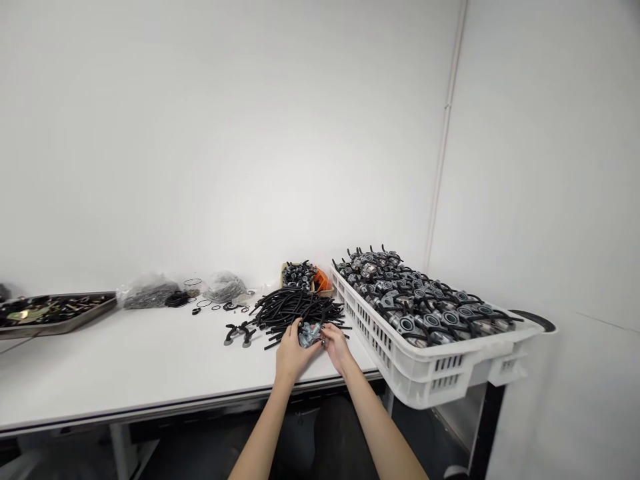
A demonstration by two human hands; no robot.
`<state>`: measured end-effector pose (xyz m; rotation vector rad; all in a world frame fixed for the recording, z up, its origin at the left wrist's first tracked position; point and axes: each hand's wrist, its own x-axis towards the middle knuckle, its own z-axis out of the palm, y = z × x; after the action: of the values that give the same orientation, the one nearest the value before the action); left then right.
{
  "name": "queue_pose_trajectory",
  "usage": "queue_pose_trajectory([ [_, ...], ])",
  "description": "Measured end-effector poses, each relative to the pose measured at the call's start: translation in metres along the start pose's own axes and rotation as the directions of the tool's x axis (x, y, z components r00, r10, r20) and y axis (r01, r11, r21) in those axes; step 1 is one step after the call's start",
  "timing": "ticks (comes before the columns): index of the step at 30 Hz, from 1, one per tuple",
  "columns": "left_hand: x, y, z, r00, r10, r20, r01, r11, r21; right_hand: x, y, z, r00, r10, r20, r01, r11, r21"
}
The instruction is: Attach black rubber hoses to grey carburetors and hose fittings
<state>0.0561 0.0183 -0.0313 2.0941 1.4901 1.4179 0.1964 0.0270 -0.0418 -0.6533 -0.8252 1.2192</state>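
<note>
My left hand [291, 353] is wrapped round a small silver metal carburetor [309, 335] above the front of the table. At the carburetor's right side my right hand [336, 345] is closed, thumb and fingers pinched; a small dark piece shows at its fingertips, too small to name. Just behind both hands spreads a heap of short black rubber hoses [285, 308]. Left of my hands, two black hose-like pieces with round grey ends [240, 333] lie on the white table [165, 363].
A white plastic crate [425, 373] full of carburetors with black hoses [420, 300] stands at the right. Behind the heap sits a tub of small black and grey parts [299, 274] beside an orange container [321, 280]. Leftward are plastic bags [150, 291], black rings [205, 303] and a metal tray [70, 323].
</note>
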Motion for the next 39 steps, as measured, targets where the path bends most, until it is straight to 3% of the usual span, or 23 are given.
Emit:
queue_pose_trajectory([
  [24, -0.001, -0.0019, 0.0025, 0.999, 0.017, 0.029, -0.018, 0.999, 0.037, -0.0022, -0.0003, 0.0066, 1.0, -0.029, 0.003, 0.029, 0.999, -0.042],
  [39, 0.0, -0.0051, 0.0041, 1.0, 0.007, 0.012, -0.008, 1.0, 0.023, -0.0028, -0.0041, 0.0053, 0.999, 0.036, 0.024, -0.036, 0.999, -0.028],
])
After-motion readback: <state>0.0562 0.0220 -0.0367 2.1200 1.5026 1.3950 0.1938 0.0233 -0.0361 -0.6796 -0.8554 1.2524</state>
